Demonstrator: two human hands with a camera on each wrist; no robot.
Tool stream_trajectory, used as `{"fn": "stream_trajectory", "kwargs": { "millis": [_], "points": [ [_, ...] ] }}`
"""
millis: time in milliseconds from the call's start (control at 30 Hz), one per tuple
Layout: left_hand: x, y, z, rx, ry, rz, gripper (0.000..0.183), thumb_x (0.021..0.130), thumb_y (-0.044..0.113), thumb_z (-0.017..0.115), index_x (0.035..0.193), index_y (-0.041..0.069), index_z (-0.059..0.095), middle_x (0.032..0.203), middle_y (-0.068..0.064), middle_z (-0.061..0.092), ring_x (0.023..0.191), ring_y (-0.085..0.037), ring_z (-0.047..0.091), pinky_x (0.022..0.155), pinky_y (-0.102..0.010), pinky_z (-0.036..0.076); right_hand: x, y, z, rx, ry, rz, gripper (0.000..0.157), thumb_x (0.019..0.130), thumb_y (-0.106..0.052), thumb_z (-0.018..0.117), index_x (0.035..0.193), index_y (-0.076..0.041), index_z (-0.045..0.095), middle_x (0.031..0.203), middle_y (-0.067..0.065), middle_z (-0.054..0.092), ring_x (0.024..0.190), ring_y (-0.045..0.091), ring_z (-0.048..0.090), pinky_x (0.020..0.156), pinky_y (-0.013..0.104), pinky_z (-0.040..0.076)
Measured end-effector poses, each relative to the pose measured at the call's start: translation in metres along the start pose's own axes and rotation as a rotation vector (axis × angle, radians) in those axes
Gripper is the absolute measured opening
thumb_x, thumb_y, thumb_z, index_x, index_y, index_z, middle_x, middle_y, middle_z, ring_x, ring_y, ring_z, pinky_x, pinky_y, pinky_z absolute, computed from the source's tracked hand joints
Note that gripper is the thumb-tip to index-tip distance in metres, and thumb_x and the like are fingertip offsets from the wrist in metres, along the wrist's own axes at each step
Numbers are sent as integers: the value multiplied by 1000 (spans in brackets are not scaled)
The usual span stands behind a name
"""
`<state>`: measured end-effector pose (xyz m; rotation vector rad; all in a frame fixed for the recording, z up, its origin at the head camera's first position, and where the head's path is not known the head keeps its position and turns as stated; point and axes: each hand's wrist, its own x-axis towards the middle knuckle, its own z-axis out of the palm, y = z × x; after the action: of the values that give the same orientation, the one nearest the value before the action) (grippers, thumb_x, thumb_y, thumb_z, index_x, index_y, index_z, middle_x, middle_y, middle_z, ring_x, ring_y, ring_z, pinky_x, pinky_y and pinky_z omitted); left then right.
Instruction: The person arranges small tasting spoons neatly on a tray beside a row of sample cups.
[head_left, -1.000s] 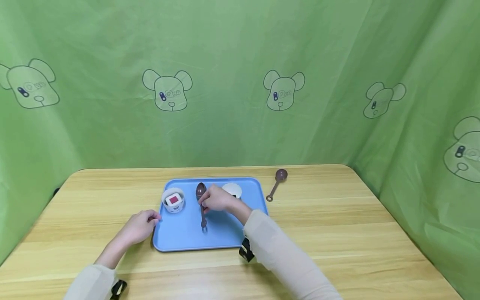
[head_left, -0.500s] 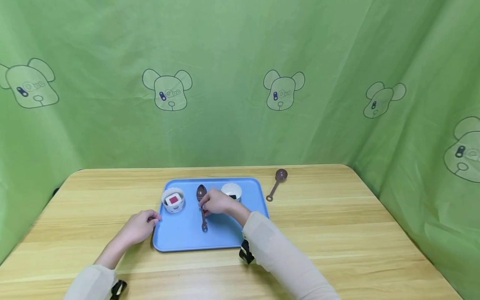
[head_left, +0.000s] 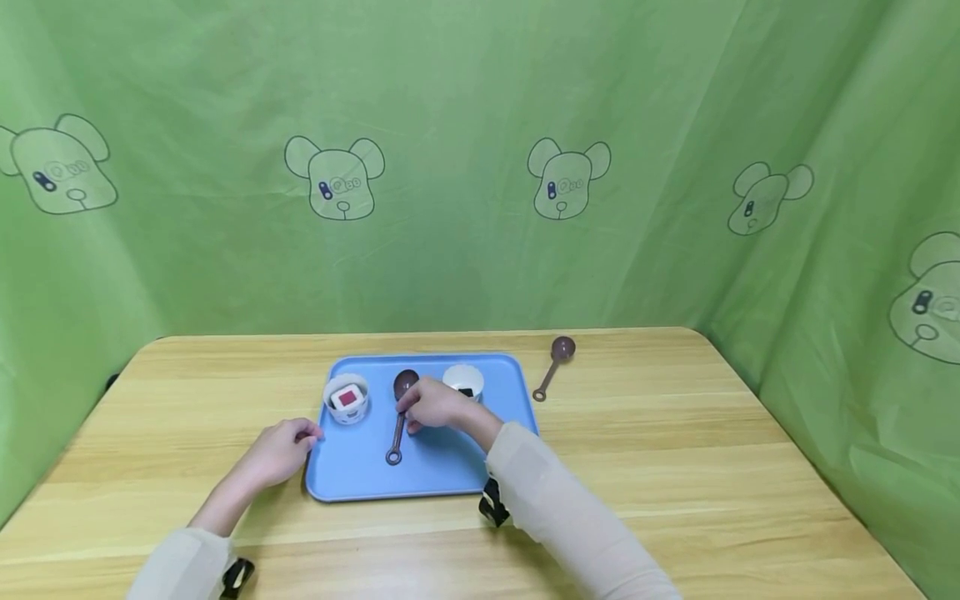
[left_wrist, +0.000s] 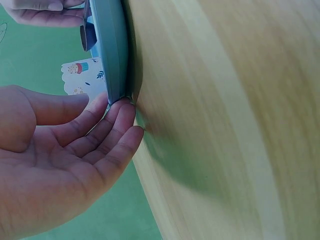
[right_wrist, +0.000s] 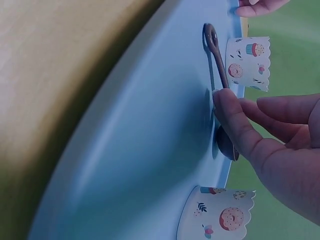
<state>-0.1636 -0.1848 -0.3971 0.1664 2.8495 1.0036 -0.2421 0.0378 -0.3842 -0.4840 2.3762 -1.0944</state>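
My right hand [head_left: 431, 402] pinches a brown measuring spoon [head_left: 396, 442] by its handle, close over the middle of a blue tray [head_left: 360, 487]. The spoon's rounded bowl is turned downside up at the far end, and its ring-shaped handle end [right_wrist: 212, 37] points toward me. Fingers hide the middle of the handle. At the tray's left edge rests my left hand [head_left: 277, 450]; in the left wrist view its fingertips [left_wrist: 127, 110] touch the rim, with the thumb apart from them.
A patterned paper cup [head_left: 348, 417] holding a white block with a red square stands at the tray's left. Another cup [head_left: 462, 379], with something black inside, is behind the right wrist. A second brown measuring spoon [head_left: 551, 377] lies on the wooden table [head_left: 675, 450] right of the tray.
In my right hand the measuring spoon has rolled over: its hollow faced up before, its rounded back now. The ring end has swung slightly left. The left hand has stayed put.
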Motion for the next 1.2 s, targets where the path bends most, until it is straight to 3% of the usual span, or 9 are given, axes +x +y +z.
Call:
{"fn": "stream_trajectory", "kwargs": {
  "millis": [733, 1200],
  "points": [
    [0, 1, -1, 13, 9, 24, 18, 87, -1, 47, 95, -6, 62, 98, -22, 62, 94, -35, 56, 82, -50, 43, -3, 4, -8, 24, -2, 23, 23, 85, 10, 46, 100, 11, 63, 91, 18, 64, 74, 25, 65, 70, 26, 52],
    [0, 0, -1, 6, 0, 17, 19, 87, -1, 45, 96, -7, 61, 99, -23, 61, 96, -39, 55, 83, -51, 43, -11, 3, -17, 36, -14, -24, 23, 85, 11, 47, 103, 14, 61, 94, 23, 63, 77, 31, 64, 71, 28, 52]
  ]
}}
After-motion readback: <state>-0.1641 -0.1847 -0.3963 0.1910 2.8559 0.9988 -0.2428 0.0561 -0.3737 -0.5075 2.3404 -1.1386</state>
